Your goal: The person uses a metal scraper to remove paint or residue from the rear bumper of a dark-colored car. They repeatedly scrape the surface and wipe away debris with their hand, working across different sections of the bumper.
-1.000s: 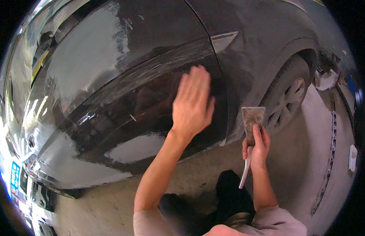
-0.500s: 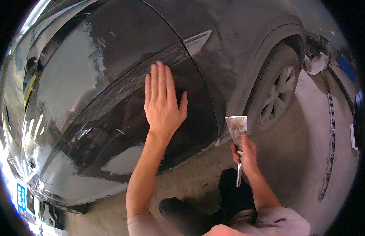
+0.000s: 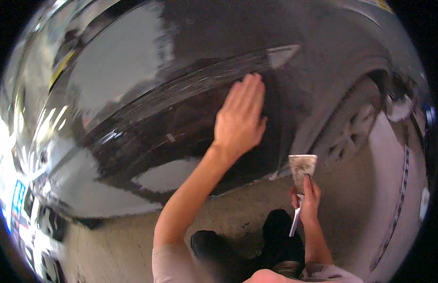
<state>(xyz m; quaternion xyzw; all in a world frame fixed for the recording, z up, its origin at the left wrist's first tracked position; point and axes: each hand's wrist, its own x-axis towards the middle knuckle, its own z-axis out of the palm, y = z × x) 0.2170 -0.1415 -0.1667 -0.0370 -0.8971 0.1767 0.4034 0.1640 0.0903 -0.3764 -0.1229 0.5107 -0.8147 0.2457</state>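
My left hand (image 3: 240, 113) lies flat on the dark car door (image 3: 200, 127), fingers stretched out and held together, the thumb slightly apart. Its fingertips reach the scuffed crease running across the panel, below a pale triangular patch (image 3: 281, 55). My right hand (image 3: 309, 200) grips a scraper (image 3: 304, 165) with a wide, stained blade and a shiny lower handle. The blade points up, away from me, held off the car between the panel's lower edge and my legs.
Smooth grey filler patches cover the panel at the upper left (image 3: 117, 70) and lower down (image 3: 164, 175). A wheel (image 3: 353, 122) stands to the right under its arch. A long dark strip (image 3: 398, 207) lies on the concrete floor (image 3: 228, 212) at the right.
The view has shifted, so the car appears further right and blurred. My left hand has slid along the door toward the wheel, nearer the triangular patch. The right hand still holds the scraper.
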